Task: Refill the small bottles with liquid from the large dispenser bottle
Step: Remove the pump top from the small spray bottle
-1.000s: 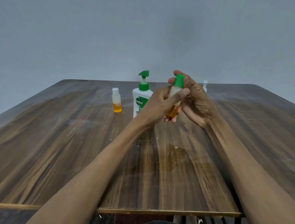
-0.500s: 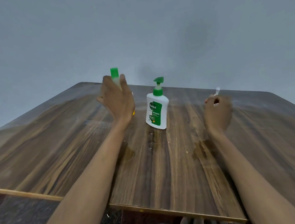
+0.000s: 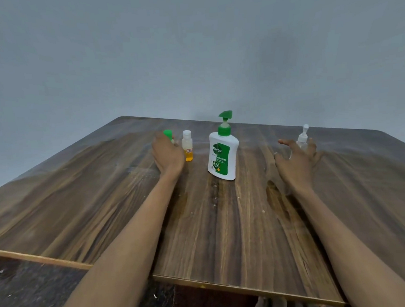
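A white pump dispenser bottle (image 3: 222,156) with a green pump head stands upright at the middle of the wooden table (image 3: 226,229). To its left stands a small white-capped bottle (image 3: 187,146) with orange liquid in its lower part. My left hand (image 3: 167,155) grips a small green-capped bottle (image 3: 168,133) just left of it, low at the tabletop. Only the green cap shows above my fingers. On the right, my right hand (image 3: 296,161) is spread with straight fingers, right in front of a small clear spray bottle (image 3: 302,138). Whether it touches the bottle is unclear.
A grey wall rises behind the table's far edge. The near edge (image 3: 231,285) runs across below my forearms, with dark floor (image 3: 26,293) at the lower left. Darker patches mark the wood near both wrists.
My left hand has come down with the green-capped bottle to the tabletop beside the white-capped bottle. My right hand, curled half a second ago, has spread its fingers by the clear spray bottle.
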